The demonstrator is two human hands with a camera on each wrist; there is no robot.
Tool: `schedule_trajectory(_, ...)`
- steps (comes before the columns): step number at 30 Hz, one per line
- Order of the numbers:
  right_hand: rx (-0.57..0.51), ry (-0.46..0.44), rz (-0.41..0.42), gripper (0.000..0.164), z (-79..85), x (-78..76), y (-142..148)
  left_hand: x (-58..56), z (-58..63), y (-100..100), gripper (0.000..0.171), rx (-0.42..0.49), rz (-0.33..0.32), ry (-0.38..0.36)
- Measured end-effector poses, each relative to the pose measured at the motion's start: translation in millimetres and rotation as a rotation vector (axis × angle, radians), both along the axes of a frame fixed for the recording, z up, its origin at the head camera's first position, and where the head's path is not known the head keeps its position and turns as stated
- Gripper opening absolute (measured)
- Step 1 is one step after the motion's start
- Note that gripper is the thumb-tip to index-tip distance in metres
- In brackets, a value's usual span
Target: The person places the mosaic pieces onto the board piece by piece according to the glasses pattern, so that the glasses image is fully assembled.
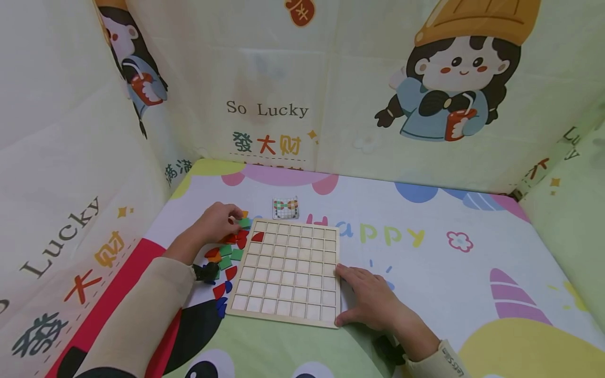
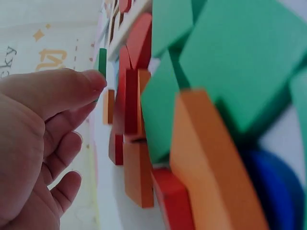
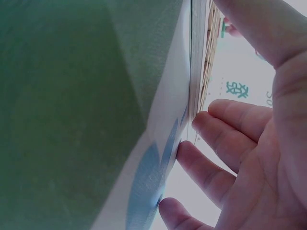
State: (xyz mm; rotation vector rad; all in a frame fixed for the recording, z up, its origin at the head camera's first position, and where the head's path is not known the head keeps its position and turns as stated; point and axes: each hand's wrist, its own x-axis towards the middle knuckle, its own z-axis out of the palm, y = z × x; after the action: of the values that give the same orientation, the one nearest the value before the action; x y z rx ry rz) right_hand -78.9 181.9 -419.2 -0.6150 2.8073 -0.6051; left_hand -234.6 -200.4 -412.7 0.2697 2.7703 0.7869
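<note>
My left hand (image 1: 218, 223) is at the upper left corner of a wooden grid board (image 1: 287, 276). Between its thumb and a finger it pinches a thin green tile (image 2: 102, 62), seen edge-on in the left wrist view. Below and beside this hand lie loose green tiles (image 1: 226, 250), red pieces (image 1: 230, 273) and orange pieces (image 2: 211, 158). One red quarter-round piece (image 1: 257, 237) sits in a cell near the board's upper left. My right hand (image 1: 371, 296) rests along the board's right edge, fingers spread and thumb at the lower right corner.
A small pattern card (image 1: 285, 208) lies just beyond the board's far edge. Blue pieces (image 1: 221, 306) are at the lower end of the pile, left of the board. A printed cloth covers the table, and printed cloth walls (image 1: 359, 105) rise at the back and sides.
</note>
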Motion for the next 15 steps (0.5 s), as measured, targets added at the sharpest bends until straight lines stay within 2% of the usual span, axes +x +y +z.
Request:
schedule_trajectory(4,-0.002,-0.003,-0.004,0.106,-0.3,-0.1,-1,3.4,4.7,7,0.036,0.002,-0.019,0.010)
schedule_trajectory(9,-0.011,-0.002,0.001,0.106,-1.7,-0.2,-1,7.4,7.8,18,0.036,-0.017,-0.027,-0.012)
schedule_trajectory(15,-0.008,0.006,0.002,0.106,-1.4,0.0,-1,10.1,6.2,26,0.033,-0.028,-0.089,0.009)
